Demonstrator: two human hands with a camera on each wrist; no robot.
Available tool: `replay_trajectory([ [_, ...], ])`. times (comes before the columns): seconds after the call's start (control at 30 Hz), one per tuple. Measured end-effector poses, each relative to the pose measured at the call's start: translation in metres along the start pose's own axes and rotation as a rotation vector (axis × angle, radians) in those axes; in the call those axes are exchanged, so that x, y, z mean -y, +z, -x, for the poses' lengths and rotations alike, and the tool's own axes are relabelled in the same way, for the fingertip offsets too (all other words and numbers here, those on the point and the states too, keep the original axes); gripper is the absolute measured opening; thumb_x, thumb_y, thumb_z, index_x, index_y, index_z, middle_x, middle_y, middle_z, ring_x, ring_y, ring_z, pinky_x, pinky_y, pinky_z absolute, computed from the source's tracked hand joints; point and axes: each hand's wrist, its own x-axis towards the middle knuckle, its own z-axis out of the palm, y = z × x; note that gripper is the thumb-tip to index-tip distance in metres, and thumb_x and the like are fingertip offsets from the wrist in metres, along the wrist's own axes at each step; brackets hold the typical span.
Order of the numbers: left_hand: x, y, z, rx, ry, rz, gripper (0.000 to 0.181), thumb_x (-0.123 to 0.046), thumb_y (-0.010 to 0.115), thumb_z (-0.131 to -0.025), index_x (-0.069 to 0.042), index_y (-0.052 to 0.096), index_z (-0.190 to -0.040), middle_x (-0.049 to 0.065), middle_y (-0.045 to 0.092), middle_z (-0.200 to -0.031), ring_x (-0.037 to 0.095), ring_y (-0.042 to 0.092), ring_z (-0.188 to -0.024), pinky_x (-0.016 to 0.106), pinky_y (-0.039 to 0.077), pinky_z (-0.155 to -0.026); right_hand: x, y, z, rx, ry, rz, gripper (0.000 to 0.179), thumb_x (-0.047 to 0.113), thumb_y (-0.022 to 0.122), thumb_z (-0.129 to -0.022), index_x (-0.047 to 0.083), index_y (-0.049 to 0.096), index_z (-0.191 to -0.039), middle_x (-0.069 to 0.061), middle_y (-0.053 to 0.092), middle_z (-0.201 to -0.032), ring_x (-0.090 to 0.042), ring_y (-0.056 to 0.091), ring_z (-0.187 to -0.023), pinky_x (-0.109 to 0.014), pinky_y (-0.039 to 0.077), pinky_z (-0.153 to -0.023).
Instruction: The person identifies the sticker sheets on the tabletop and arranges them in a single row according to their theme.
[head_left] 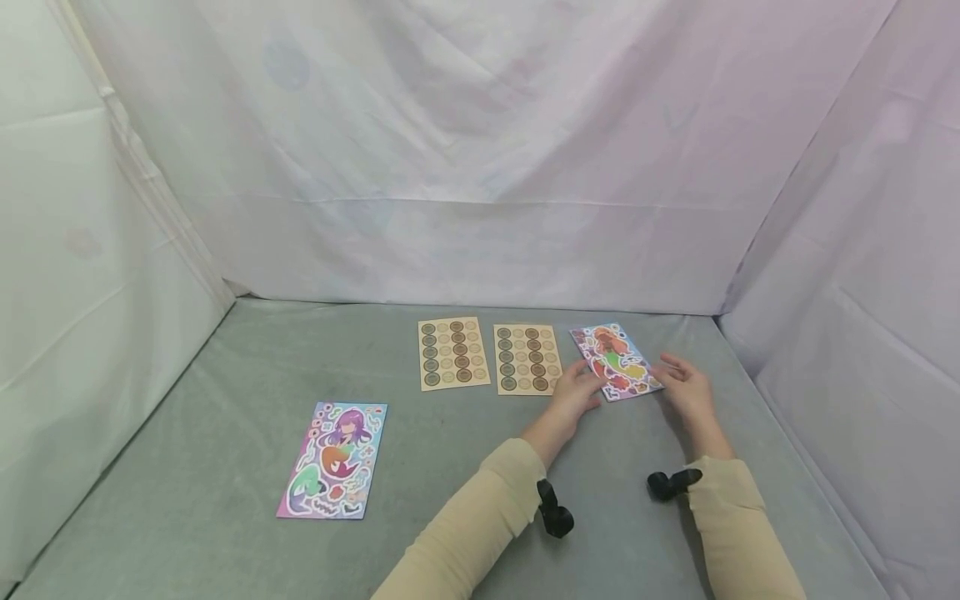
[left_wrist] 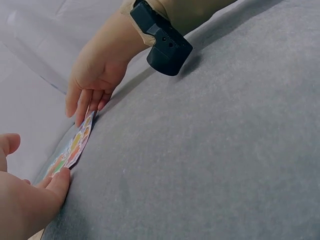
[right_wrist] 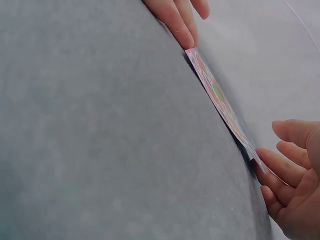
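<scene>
A colourful mermaid sticker sheet [head_left: 617,360] lies tilted at the back right of the table, between both hands. At its left edge the left hand [head_left: 572,400] touches it with fairly straight fingers. On the opposite side, the right hand [head_left: 690,396] has its fingers at the sheet's lower right corner. In the right wrist view the sheet [right_wrist: 220,97] overlaps the right hand's fingertips, while the thumb [right_wrist: 292,131] stays apart from it. A dark shadow runs under its near edge. The left wrist view shows the left hand's fingertips beside the sheet [left_wrist: 75,146].
Two beige sheets of round stickers, a left one [head_left: 453,354] and a right one [head_left: 527,360], lie left of the hands. A purple-haired mermaid sticker sheet [head_left: 333,462] lies farther left and nearer. White cloth walls [head_left: 480,250] surround the grey table [head_left: 210,467].
</scene>
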Motion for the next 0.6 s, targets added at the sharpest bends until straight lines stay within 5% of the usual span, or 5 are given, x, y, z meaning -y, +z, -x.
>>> replay_trajectory([
  [0.6,0.0012,0.0032,0.0000,-0.094,0.044,-0.032,0.049,-0.003,0.067,-0.086,-0.003,0.052,-0.133,0.012,0.064,-0.116,0.020,0.064,-0.098,0.033,0.053,-0.083,0.0007,-0.0038,0.0082,-0.023,0.040,0.030,0.061,0.008,0.065,-0.089,0.007,0.040,-0.145,-0.019,0.056,-0.131,-0.025,0.055,-0.113,-0.024,0.045,-0.080],
])
